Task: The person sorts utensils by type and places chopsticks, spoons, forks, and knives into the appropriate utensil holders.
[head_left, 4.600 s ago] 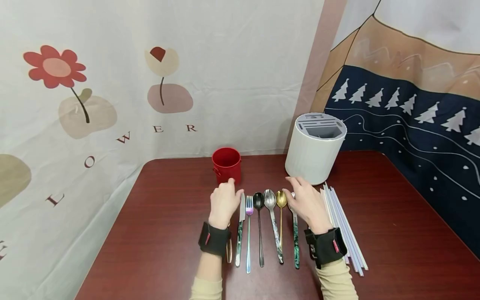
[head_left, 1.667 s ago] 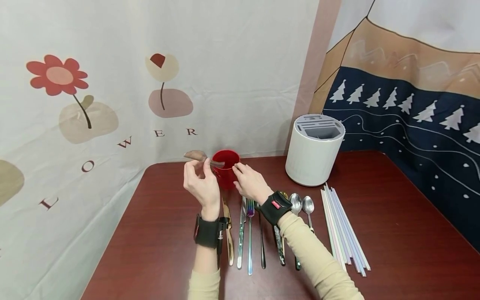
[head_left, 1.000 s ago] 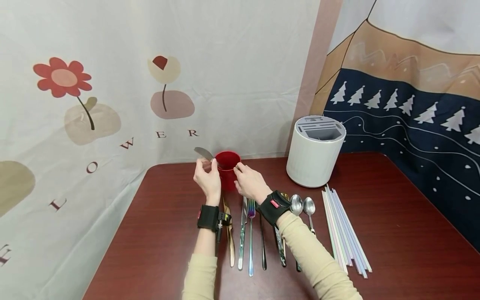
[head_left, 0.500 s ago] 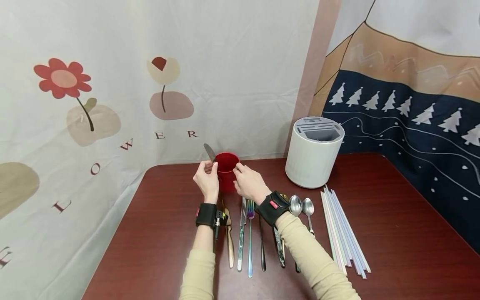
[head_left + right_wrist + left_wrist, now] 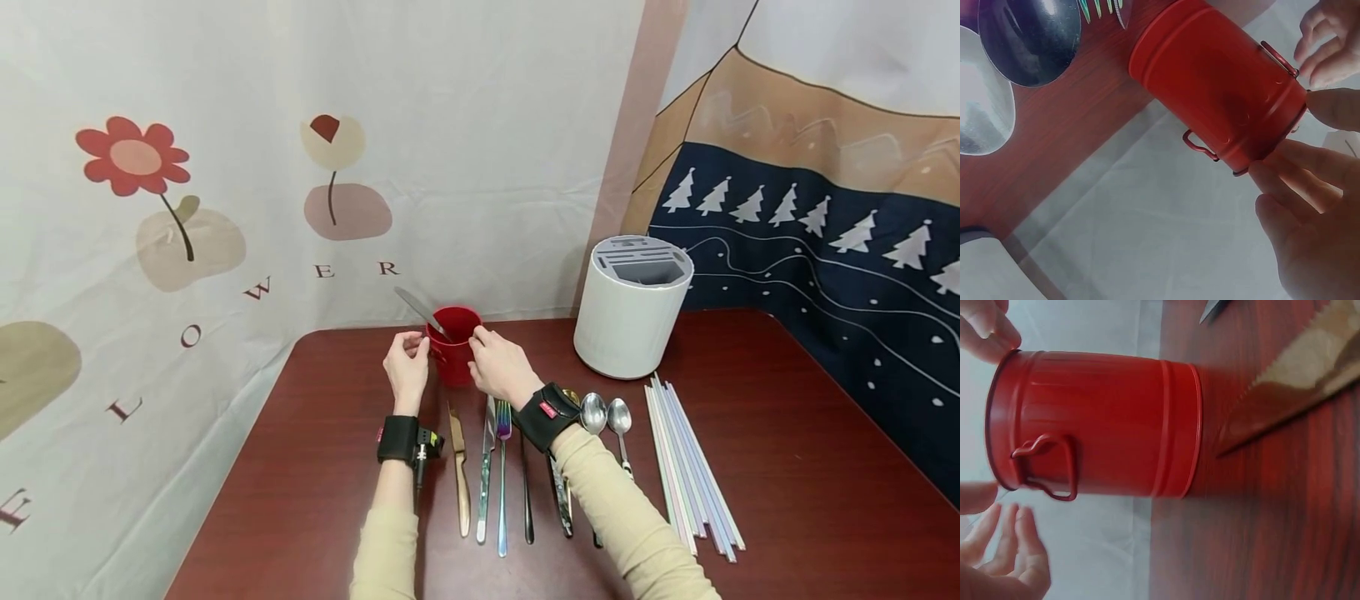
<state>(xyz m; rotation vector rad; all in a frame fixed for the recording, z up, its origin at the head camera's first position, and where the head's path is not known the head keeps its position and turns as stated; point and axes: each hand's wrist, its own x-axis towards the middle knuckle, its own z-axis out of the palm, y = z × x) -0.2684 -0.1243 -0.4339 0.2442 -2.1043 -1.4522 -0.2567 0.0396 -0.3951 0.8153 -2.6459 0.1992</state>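
Observation:
A silver knife (image 5: 422,314) leans in the red bucket (image 5: 454,367), its blade sticking up past the rim to the left. My left hand (image 5: 407,368) is beside the bucket's left rim. In the left wrist view, its bent fingers (image 5: 1025,550) and thumb hold nothing. At the opposite side, my right hand (image 5: 501,364) pinches the rim between thumb and fingers, as the right wrist view shows. The bucket stands upright and has small wire handles (image 5: 1200,147). The knife's lower end is hidden inside it.
In front lie a gold knife (image 5: 461,479), another knife (image 5: 484,483), a rainbow fork (image 5: 502,483) and several spoons (image 5: 619,414), partly under my right arm. Pale sticks (image 5: 690,467) lie at right. A white slotted holder (image 5: 630,325) stands at the back right, near the curtain.
Both hands have come to the bucket, my right hand gripping its rim. My left hand lowered a knife into the bucket, then let go and drew slightly left. The knife now leans leftward.

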